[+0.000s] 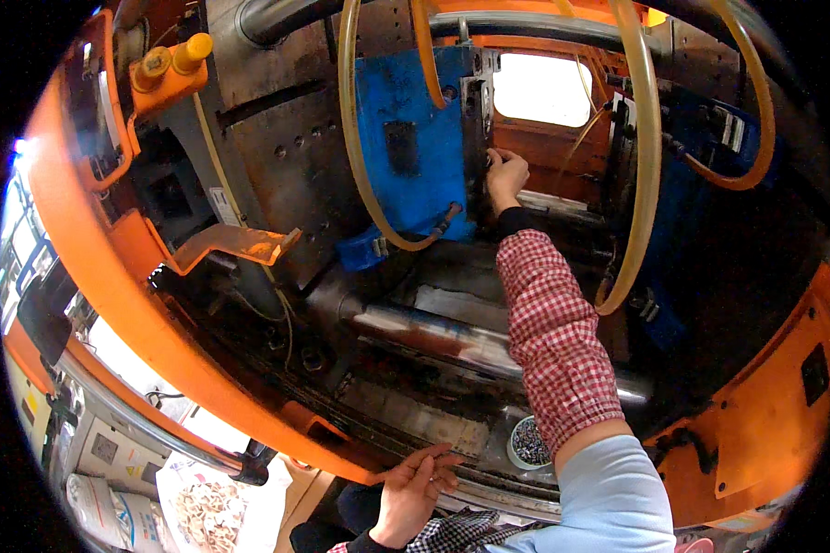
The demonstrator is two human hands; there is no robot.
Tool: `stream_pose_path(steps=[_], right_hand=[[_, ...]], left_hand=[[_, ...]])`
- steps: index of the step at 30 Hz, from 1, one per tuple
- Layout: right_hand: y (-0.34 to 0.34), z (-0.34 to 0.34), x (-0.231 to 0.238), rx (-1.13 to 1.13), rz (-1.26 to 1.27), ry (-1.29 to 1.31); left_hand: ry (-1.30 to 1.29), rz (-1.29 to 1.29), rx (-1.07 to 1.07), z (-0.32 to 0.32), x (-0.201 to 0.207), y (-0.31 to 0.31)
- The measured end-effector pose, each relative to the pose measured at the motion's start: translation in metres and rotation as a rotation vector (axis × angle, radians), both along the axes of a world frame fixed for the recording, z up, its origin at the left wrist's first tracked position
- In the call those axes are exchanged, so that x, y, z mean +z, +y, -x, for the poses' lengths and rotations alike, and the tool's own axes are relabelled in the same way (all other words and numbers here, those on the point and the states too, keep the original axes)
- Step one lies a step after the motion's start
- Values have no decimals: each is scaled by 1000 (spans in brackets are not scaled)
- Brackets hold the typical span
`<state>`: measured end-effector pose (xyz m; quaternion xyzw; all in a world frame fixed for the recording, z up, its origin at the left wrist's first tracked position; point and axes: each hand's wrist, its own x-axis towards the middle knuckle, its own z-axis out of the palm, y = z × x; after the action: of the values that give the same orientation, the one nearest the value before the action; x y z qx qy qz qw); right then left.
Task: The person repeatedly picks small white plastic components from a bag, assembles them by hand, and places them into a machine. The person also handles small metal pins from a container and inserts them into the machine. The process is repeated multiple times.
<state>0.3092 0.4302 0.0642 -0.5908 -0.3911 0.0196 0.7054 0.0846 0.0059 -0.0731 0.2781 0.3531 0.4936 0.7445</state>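
The dark inner edge (477,138) of the blue block (410,138) is being met by the bent fingers of the right hand (507,175). Thumb and forefinger are being held nearly together there; whether anything is being pinched between them cannot be told. If a small piece is being held, it could be lost into the dark space below the grip, through a slip on the grimy surface.

To the right of the grip, a facing dark block (623,138) is being seen well apart; were the gap to be closed by the machine, hand and forearm could be crushed. On either side of the grip, a left hose (353,129) and a right hose (648,138) are being hung in loops, and could be snagged by a sideways swing of the checked sleeve (563,341).

Below the grip, a steel bar (424,334) is being crossed by that sleeve. Lower down, a tub (529,449) of small pieces is being overlooked by the sleeve and could be tipped by a careless elbow. Below and left, the left hand (408,498) is being held half curled near the orange rail (203,369); its contents cannot be told.
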Motion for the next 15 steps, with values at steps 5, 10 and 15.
stream_pose_path(steps=[5,10,15], right_hand=[[-3,3,1,3,-31,-36],[-3,3,2,-15,2,-101],[4,2,-2,-73,-32,-171]], left_hand=[[-16,-3,18,-1,-2,2],[-27,7,12,-3,-2,1],[-28,1,-13,-3,-7,0]])
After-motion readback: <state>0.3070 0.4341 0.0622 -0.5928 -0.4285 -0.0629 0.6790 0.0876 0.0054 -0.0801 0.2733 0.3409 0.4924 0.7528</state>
